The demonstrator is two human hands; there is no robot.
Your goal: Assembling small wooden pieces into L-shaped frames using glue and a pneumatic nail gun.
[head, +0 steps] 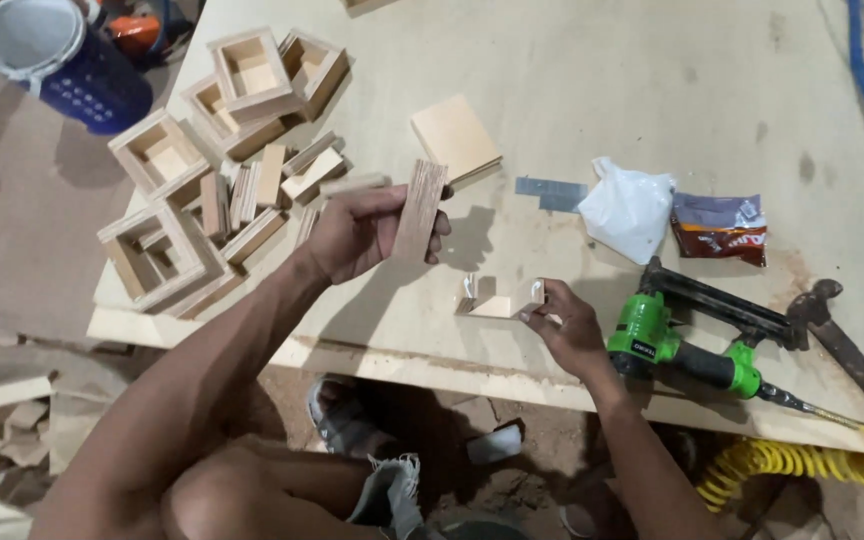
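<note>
- A blue bucket with a white rim stands on the floor at far left, off the desk.
- Several open square wooden boxes crowd the desk's left corner, with loose short wood strips lying among them.
- The left hand is raised above the desk, fingers curled shut around a flat plywood piece held upright on edge.
- A stack of square wooden panels lies flat just beyond that hand.
- The right hand rests near the desk's front edge, its fingertips pinching a partly joined wooden corner piece that sits on the desk.
- A grey strip of nails lies beside a crumpled white plastic bag, and a red-brown packet sits just right of the bag.
- A green and black nail gun lies just right of the right hand, touching the wrist area.
- A coiled yellow air hose hangs below the desk's edge at right.
</note>
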